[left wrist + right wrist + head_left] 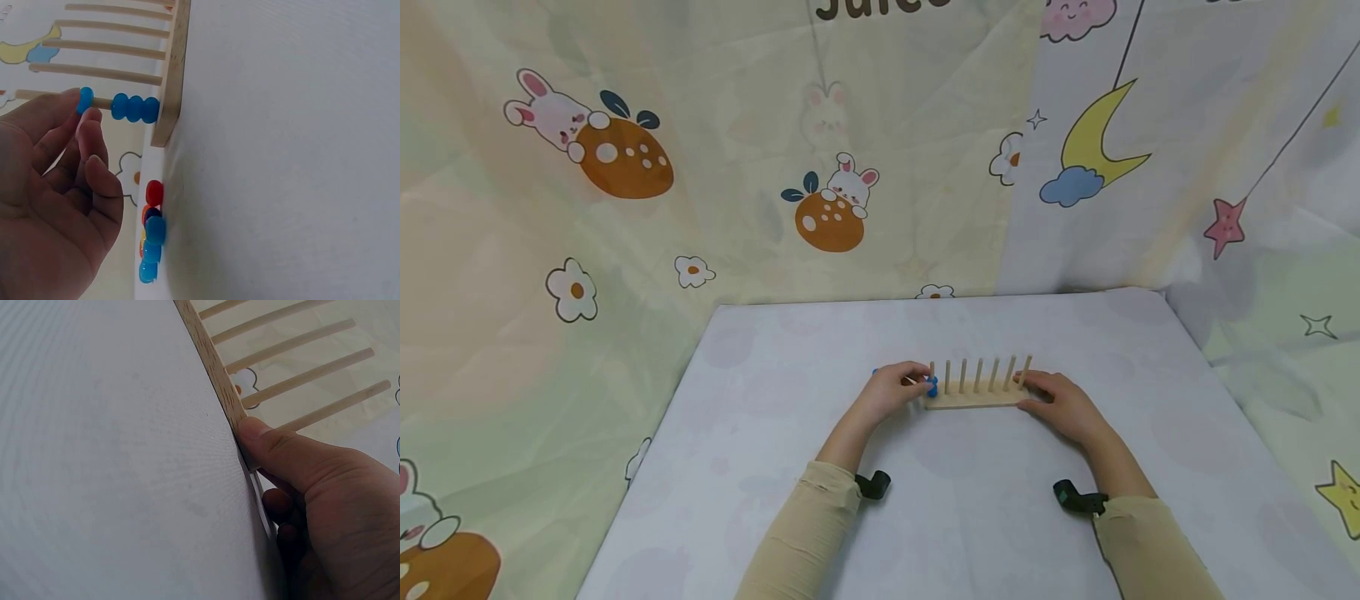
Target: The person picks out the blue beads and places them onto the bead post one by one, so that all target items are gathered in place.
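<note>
A wooden peg rack [976, 401] with a row of upright pegs stands on the table. My left hand [895, 388] is at its left end and pinches a blue bead [86, 100] between thumb and finger. That bead is around the end peg, partway along it. Below it, several blue beads [134, 108] sit stacked against the base. My right hand [337, 487] grips the right end of the base, its thumb [256, 429] pressing near the last peg. In the right wrist view, its other fingers are partly hidden. The other pegs visible hold no beads.
Several loose beads lie on the table beyond my left hand, among them a red bead [154, 192] and a blue bead [155, 231]. The white tabletop [970, 508] meets a patterned cloth [910, 225] at the back.
</note>
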A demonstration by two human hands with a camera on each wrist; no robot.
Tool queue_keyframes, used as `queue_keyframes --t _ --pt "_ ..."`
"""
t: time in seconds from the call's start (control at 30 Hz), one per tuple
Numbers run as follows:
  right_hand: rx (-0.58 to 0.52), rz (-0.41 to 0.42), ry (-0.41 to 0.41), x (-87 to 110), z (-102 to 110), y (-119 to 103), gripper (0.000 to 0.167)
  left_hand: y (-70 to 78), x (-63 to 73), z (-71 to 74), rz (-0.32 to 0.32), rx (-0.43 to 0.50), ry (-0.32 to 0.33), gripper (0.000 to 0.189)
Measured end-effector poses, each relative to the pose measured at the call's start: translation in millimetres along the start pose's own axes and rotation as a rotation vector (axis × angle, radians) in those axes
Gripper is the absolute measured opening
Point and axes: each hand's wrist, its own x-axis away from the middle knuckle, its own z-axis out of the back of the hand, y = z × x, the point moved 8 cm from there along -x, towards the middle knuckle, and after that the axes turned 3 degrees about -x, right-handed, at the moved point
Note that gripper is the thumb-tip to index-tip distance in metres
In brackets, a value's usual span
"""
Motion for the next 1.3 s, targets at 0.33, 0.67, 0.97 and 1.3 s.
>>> queue_keyframes --t 0.33,0.67,0.97,1.3 --pt "-0.008 -0.015 0.001 0.7 0.1 -1.0 0.051 -2.0 0.7 -4.1 -0.031 -0.025 -0.025 0.031" --pt "-0.010 -0.008 0.001 1.0 1.0 -3.8 0.051 -2.2 6.3 -4.2 -0.006 -0.048 -0.050 0.032" --pt "-0.009 -0.012 0.001 1.5 1.4 -3.8 0.051 -12.5 5.2 5.4 -0.004 -0.061 -0.001 0.031" --pt "-0.003 -0.004 0.005 1.4 0.4 -4.9 0.051 -34.1 2.6 43.8 0.064 -0.034 0.067 0.032"
